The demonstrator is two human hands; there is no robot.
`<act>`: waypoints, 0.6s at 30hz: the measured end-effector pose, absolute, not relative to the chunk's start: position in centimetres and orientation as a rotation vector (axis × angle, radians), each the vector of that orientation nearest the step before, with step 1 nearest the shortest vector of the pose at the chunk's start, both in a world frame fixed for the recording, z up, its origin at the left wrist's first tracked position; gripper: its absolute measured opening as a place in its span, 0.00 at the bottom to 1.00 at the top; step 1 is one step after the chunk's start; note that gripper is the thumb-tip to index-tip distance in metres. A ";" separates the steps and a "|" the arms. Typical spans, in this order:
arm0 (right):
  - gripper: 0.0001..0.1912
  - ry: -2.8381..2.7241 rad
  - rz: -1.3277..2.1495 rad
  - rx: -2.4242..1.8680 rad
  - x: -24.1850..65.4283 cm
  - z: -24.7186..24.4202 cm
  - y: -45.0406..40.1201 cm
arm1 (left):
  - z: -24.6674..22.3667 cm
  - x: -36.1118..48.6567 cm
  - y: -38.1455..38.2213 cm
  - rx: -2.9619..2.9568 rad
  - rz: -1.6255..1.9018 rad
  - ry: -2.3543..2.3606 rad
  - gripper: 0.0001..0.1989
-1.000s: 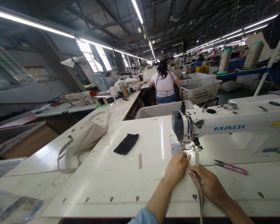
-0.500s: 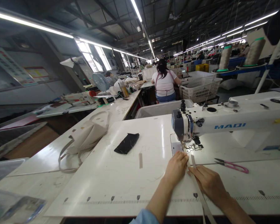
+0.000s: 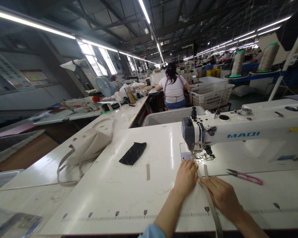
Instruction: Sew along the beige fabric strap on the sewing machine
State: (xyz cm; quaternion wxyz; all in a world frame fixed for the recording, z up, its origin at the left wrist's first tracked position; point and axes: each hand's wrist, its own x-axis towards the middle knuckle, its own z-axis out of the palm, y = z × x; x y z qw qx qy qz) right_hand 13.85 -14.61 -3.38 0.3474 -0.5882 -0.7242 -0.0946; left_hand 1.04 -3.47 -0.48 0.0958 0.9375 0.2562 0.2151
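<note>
Beige strap [image 3: 212, 205] lies just before the sewing machine [image 3: 238, 129], pinched in the right hand [image 3: 223, 191], fingers nearly closed; the left hand [image 3: 187, 174] hides its hold. No stitching can be made out yet.

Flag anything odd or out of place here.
Nothing looks spilled or broken. Slightly untidy: a short beige strip and a thread-strewn black fabric piece lie loose and crooked on the tabletop, left of the left hand and apart from the beige strap at the right hand.
</note>
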 end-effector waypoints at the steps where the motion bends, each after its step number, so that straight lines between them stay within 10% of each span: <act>1: 0.11 -1.877 -0.240 -1.528 13.9 -3.4 -14.6 | -0.5 1.0 -3.5 2.774 0.636 0.765 0.15; 18: 0.08 -1.823 -0.183 -1.610 13.4 -3.2 -14.2 | -0.3 0.7 -3.4 2.760 0.597 0.823 0.18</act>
